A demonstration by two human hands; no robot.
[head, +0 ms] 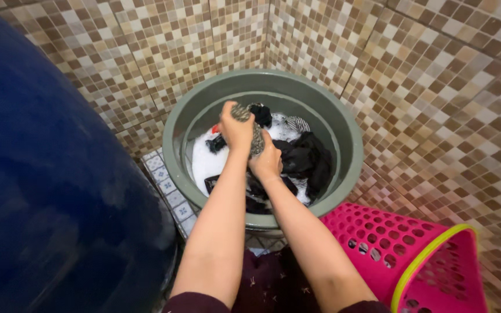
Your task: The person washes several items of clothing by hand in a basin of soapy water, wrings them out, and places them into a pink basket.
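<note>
Both hands over a round grey-green plastic basin (343,124), gripping one speckled grey-and-white wet cloth (255,138) twisted into a rope between them. Left hand (236,128) closed tight on the cloth's upper end, fist up near the basin's centre; right hand (267,160) closed on the lower end, just below and touching the left. Cloth runs roughly upright from one fist to the other, above the basin's contents. Under it: white soapy foam (204,159), dark black garments (307,159), a striped piece (298,123). Pink perforated plastic laundry basket with yellow-green rim (389,243) lies tipped at right. Large dark blue barrel (47,191) at left. Brown mosaic tile walls (436,87) behind.
</note>
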